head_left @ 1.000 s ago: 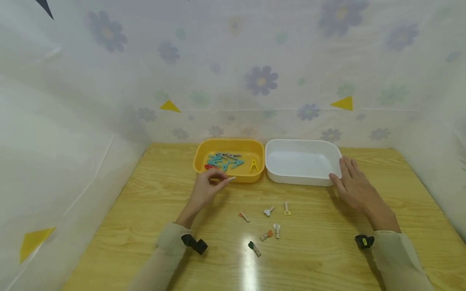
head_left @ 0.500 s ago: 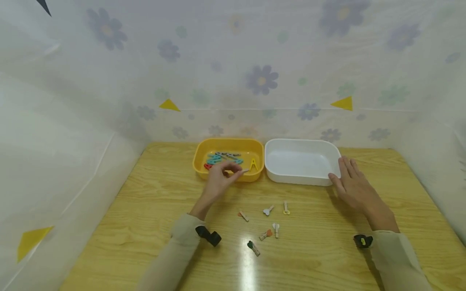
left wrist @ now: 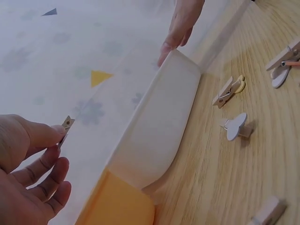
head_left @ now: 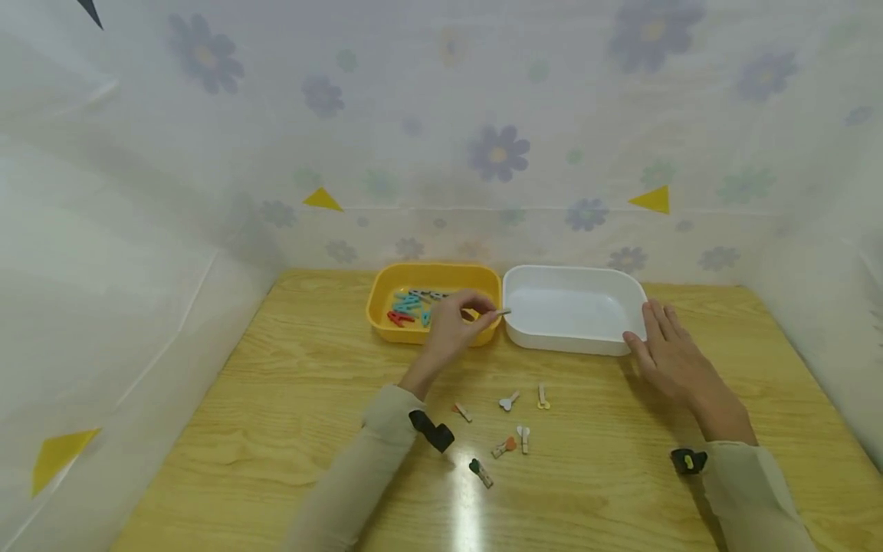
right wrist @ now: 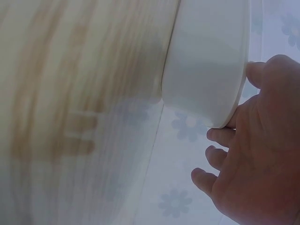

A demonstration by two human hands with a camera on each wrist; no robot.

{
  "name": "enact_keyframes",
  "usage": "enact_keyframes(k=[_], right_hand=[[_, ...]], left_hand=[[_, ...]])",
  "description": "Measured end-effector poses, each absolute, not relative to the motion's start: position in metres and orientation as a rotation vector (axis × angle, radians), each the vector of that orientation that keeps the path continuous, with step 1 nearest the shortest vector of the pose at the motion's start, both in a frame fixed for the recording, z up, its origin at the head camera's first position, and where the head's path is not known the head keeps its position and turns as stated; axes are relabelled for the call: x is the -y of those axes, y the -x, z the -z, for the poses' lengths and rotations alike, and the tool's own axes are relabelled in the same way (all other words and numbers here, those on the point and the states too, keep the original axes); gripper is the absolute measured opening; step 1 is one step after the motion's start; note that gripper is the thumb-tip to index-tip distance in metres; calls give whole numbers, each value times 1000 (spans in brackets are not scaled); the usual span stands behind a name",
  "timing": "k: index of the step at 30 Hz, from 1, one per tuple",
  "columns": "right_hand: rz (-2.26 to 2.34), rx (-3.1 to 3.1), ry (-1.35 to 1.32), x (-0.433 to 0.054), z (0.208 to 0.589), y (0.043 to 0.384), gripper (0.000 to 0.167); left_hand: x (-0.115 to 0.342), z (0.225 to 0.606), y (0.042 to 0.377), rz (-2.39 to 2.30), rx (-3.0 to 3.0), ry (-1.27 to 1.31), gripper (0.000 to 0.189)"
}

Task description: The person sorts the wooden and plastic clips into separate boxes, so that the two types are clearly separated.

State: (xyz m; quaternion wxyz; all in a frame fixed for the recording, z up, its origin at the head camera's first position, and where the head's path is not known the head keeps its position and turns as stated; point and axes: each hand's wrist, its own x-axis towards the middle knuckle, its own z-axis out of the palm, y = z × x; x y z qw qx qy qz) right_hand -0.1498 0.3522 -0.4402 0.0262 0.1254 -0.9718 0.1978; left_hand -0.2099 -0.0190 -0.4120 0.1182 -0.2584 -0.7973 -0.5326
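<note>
Right hand (head_left: pixel 674 359), fingers straight, seemingly steadies white tray (head_left: pixel 562 340) at right edge; left hand (head_left: pixel 451 328) pinches clip (head_left: pixel 505 311) above left edge.

Wooden clothespin (left wrist: pixel 68 123), pinched in left hand (head_left: pixel 450 327)

Looks like smooth plastic on the white tray (left wrist: pixel 159 126), and likewise on the yellow tray (left wrist: pixel 117 201) beside it. Shows grain and a glossy glare on the wooden desk (head_left: pixel 262 414) under the white tray. Dull wood and metal wire springs on the clothespins (left wrist: pixel 225 96) in front of it. Matt cloth on the sleeves (head_left: pixel 352 479); smooth finish on the sheet (head_left: pixel 400 100) behind the white tray.
</note>
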Motion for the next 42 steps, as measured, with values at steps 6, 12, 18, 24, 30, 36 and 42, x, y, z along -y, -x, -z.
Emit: enact_keyframes(k=[6, 12, 18, 24, 30, 36, 42], right_hand=[[-612, 2997, -389, -355, 442, 150, 75], [-614, 2991, -383, -357, 444, 151, 75], [-613, 2989, -382, -357, 444, 150, 75], [-611, 2985, -389, -357, 443, 150, 75], [-615, 2984, -389, -357, 445, 150, 75], [-614, 2982, -385, -358, 447, 151, 74], [-608, 2975, -374, -359, 447, 152, 74]], left_hand=[[-5, 409, 219, 1549, 2365, 763, 10], [-24, 406, 226, 1555, 2360, 783, 9], [-38, 405, 235, 1553, 2363, 837, 7], [-52, 408, 243, 1528, 2392, 848, 6], [-64, 410, 249, 1495, 2426, 845, 7], [-77, 415, 257, 1456, 2497, 819, 7], [-85, 421, 264, 1462, 2523, 878, 7]])
